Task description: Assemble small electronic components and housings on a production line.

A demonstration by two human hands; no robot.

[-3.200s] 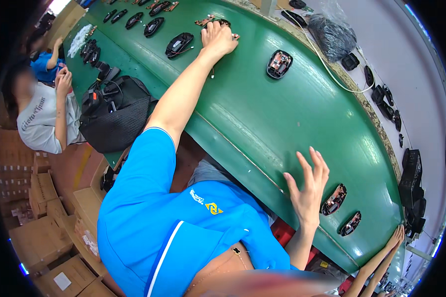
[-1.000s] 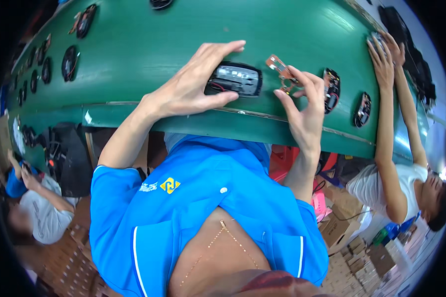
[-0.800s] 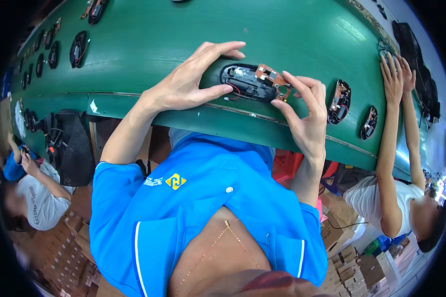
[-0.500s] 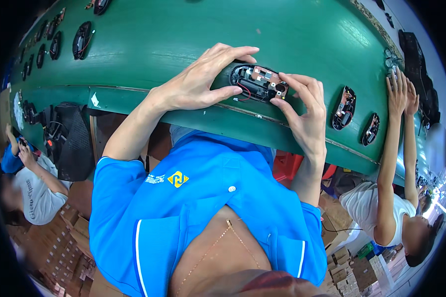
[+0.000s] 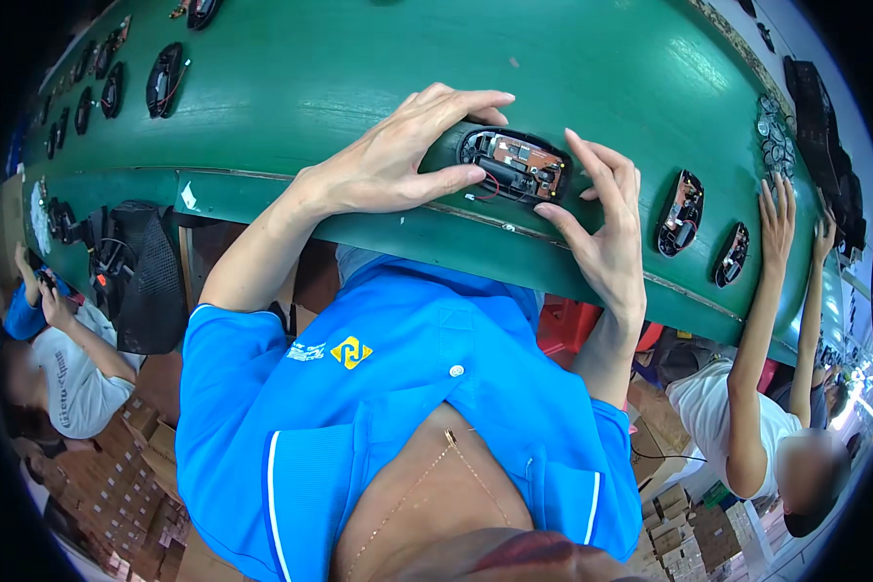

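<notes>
An open black oval housing lies near the table's front edge. Inside it show a brown circuit board, a black cylindrical part and a thin red wire ending in a small white plug. My left hand grips the housing's left end, with the thumb on the near rim and the fingers curving round the far side. At the right end, my right hand is spread, its thumb and fingers apart and just off the housing. The left fingertips' contact on the far side is partly hidden.
Two similar open housings, one larger and one smaller, lie to the right on the green table. Several more stand at the far left. A co-worker's hand reaches toward stacked clear round pieces at the right.
My right hand has let go of the housing's right end and opened outward. The left hand stays on the housing. At the right, the co-worker's hands have moved apart.
</notes>
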